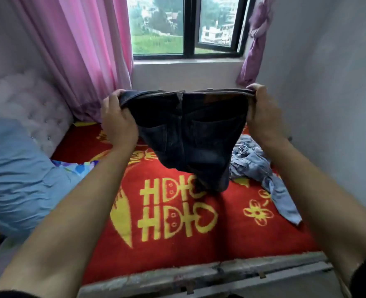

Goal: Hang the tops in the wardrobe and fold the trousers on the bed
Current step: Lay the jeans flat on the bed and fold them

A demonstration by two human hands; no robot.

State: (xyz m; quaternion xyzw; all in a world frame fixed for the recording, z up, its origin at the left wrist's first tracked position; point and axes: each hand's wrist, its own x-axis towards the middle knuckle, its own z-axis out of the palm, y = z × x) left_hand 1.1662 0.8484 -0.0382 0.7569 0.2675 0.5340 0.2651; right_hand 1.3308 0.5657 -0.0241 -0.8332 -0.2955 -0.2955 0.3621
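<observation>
The fingers (pixel 255 88) of the right hand (pixel 262 119) and of the left hand (pixel 117 121) curl over the two waistband ends. They pinch the dark jeans (pixel 188 136) stretched between them, held up over the bed (pixel 220 244), legs sagging down to it. The denim looks heavy and limp (hardly slippery), so the thick waistband seems the surest hold. Pale trousers (pixel 255 166) lie crumpled just beside.

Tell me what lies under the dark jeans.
Under the dark jeans, held at the waistband by the left hand and right hand, lies the red blanket; the hanging legs hide part of it.
</observation>
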